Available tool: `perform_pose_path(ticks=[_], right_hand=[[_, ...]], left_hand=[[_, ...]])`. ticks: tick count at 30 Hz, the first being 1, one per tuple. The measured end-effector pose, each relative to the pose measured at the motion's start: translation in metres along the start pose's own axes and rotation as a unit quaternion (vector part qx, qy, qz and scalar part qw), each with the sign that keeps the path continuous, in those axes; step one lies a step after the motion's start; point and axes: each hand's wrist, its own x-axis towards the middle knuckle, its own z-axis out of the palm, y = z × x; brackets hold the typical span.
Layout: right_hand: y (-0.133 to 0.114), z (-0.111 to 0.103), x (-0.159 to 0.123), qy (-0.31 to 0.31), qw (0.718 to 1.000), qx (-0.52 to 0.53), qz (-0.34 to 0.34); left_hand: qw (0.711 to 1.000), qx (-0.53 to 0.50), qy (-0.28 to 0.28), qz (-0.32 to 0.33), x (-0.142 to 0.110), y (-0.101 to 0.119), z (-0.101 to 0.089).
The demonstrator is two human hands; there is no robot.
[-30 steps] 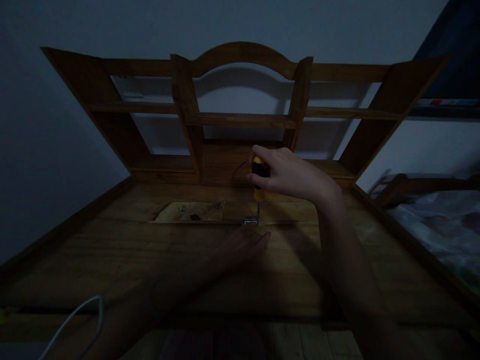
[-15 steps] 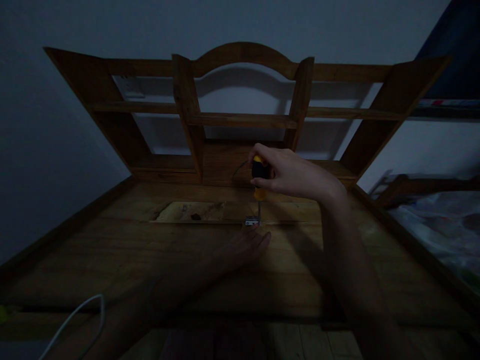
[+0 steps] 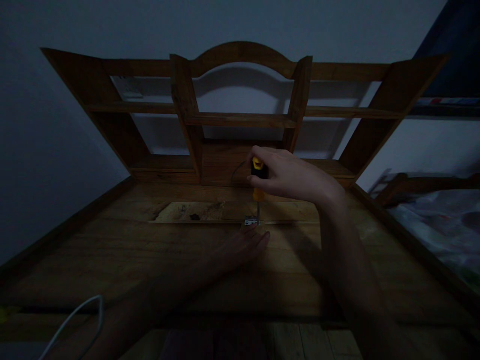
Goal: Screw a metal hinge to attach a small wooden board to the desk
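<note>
In dim light my right hand [image 3: 288, 175] is closed round the yellow and black handle of a screwdriver [image 3: 258, 187], held upright with its tip on a small metal fitting [image 3: 250, 220] on the wooden desk top [image 3: 112, 255]. My left hand [image 3: 243, 246] lies flat on the desk just in front of that fitting, fingers stretched out, fingertips touching or almost touching it. A paler recessed strip [image 3: 191, 212] of wood runs to the left of the fitting.
A wooden hutch with shelves [image 3: 240, 119] rises at the back of the desk against a pale wall. A white cable [image 3: 80, 315] curls at the lower left. A bed with light bedding [image 3: 438, 225] lies to the right.
My right hand has shifted its grip slightly on the screwdriver handle; the tool stays upright on the fitting. My left hand has not moved.
</note>
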Motion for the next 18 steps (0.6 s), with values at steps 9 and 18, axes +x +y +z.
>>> perform_pose_path(ticks=[9, 18], right_hand=[[0.0019, 0.0012, -0.0008, 0.004, 0.999, -0.027, 0.024], [0.0011, 0.0002, 0.0009, -0.008, 1.000, -0.006, 0.013]], left_hand=[[0.998, -0.062, -0.016, -0.023, -0.0013, 0.0005, 0.0019], [1.000, -0.020, 0.003, 0.003, -0.0003, -0.0014, 0.0054]])
